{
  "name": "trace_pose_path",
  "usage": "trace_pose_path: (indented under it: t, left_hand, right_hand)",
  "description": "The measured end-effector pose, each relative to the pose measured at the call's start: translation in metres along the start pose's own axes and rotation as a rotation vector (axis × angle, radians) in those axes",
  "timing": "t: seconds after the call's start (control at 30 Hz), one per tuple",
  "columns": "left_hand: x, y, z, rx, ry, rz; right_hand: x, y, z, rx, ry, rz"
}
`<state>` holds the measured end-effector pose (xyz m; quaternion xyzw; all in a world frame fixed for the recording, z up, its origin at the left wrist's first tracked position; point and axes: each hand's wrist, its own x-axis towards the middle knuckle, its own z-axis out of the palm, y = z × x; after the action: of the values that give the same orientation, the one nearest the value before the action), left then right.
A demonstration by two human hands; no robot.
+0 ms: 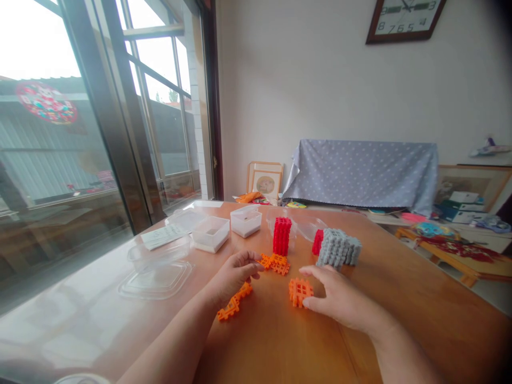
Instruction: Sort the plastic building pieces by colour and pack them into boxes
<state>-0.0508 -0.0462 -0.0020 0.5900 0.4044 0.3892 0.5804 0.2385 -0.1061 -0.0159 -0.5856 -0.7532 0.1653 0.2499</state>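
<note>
My left hand [242, 271] has its fingers pinched at the edge of a flat orange interlocking toy piece [264, 261], which overlaps other orange pieces [280, 265] on the table. Beneath that hand, more orange pieces [235, 303] lie partly hidden. My right hand [334, 293] is open, thumb and fingers apart, with the thumb tip at the right side of a small orange block of stacked lattice pieces [301, 292]. A tall red stack [282, 236] stands upright behind the orange pieces. Beyond my right hand sits a grey stack [336, 248], with a smaller red stack [317, 242] at its left.
Clear plastic boxes [211, 233] [246, 220] stand on the wooden table [256, 346]. Transparent lids [156, 280] and a printed sheet [165, 237] lie at the left. Another clear container [310, 228] is behind the red stack. A window [160, 106] borders the left side.
</note>
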Motion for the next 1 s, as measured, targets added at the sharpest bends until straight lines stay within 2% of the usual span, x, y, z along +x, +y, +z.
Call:
trace_pose_path:
  t: [0.17, 0.5, 0.67, 0.77, 0.83, 0.9, 1.0]
  left_hand:
    - [0.001, 0.001, -0.005, 0.032, 0.035, 0.010]
    - [0.002, 0.001, -0.007, 0.035, 0.078, 0.005]
    - [0.002, -0.001, -0.014, 0.010, 0.123, 0.058]
    - [0.004, -0.006, -0.022, 0.046, 0.234, 0.134]
    - [0.007, -0.011, -0.026, 0.142, 0.354, 0.192]
    - [0.009, -0.018, -0.029, 0.295, 0.418, 0.224]
    - [0.010, -0.029, -0.029, 0.611, 0.399, 0.243]
  right_hand:
    - [0.004, -0.004, 0.005, 0.035, -0.034, -0.051]
    - [0.005, -0.004, 0.005, 0.088, -0.085, -0.025]
    - [0.011, -0.002, 0.007, 0.089, 0.082, -0.060]
    - [0.017, 0.001, 0.012, 0.091, 0.200, -0.098]
    - [0.022, 0.004, 0.017, 0.089, 0.254, -0.125]
    - [0.026, 0.008, 0.022, 0.093, 0.287, -0.152]
    - [0.030, 0.012, 0.028, 0.113, 0.316, -0.178]
